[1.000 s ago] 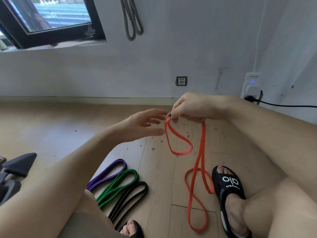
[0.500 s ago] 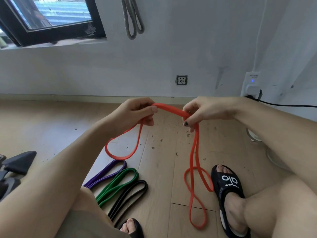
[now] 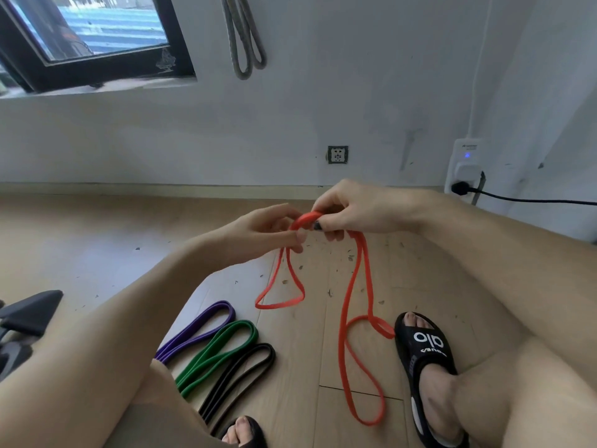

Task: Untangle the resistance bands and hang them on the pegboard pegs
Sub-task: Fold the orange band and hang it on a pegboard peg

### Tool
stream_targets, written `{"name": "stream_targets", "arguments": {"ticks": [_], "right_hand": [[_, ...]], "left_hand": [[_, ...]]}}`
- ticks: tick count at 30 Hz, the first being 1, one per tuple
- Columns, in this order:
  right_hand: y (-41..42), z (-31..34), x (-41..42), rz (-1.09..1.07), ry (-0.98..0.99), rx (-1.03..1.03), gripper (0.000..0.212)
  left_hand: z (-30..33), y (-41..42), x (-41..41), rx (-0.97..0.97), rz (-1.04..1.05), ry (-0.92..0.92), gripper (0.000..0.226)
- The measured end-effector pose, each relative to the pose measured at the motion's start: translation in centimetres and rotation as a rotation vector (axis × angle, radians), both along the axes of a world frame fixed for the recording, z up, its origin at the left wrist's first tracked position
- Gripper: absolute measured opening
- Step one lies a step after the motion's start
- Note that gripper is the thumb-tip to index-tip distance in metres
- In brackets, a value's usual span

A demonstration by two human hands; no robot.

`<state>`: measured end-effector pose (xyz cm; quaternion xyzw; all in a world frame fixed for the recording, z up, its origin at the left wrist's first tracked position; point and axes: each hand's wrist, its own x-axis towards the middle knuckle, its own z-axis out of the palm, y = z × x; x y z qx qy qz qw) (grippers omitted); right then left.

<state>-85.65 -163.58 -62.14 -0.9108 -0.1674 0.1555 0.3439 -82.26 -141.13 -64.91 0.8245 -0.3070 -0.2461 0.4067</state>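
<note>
Above the wooden floor [image 3: 97, 240], in front of the wall socket [image 3: 337, 154], the red resistance band [image 3: 357, 276] is held up between both hands. Its top bend is gripped by the right hand [image 3: 352, 210], with the fingers curled over the strap and the thumb pressed beneath. The left hand [image 3: 265, 231] is set just beside the right one, and a strand appears to be pinched between its thumb and fingertips. From the left hand a short loop is hung; from the right hand two longer strands are let down to the floor, where they are crossed over once just left of the black sandal [image 3: 426, 360] before a final loop is formed.

To the left of the red band, three more are laid flat side by side on the floor: the purple band [image 3: 206, 328], the green band [image 3: 223, 350] and the black band [image 3: 242, 373]. They look already straightened. On the wall above, a grey band [image 3: 245, 43] is seen hanging; its peg is cut off by the frame edge.

The untangling step is judged to be in hand, with the red band not yet freed. For the next move, the crossing near the sandal would need to be undone, probably by the hands being drawn apart so the strap is opened into one clean loop before it is lifted to a peg.
</note>
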Motion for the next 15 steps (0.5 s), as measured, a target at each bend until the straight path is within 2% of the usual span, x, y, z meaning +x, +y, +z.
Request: {"name": "stream_targets", "arguments": {"ticks": [3,8,11,13,15], "right_hand": [[-0.5,0.1,0.0,-0.013,0.014,-0.002,0.011],[-2.2,-1.0,0.1,-0.010,0.108,-0.027,0.009],[-3.5,-1.8,0.3,-0.051,0.129,-0.076,0.004],[-4.2,-1.9,0.4,-0.098,0.099,-0.072,0.003],[-4.5,-1.5,0.5,-0.128,0.048,-0.064,0.007]], "left_hand": [[0.3,-0.7,-0.2,-0.068,0.039,-0.080,0.015],[0.7,0.1,0.1,-0.201,0.099,-0.029,0.017],[0.6,1.0,0.9,-0.304,0.222,-0.012,0.021],[0.2,1.9,1.5,-0.214,0.249,-0.093,0.020],[-0.5,2.6,2.1,0.041,0.150,-0.152,0.013]]}}
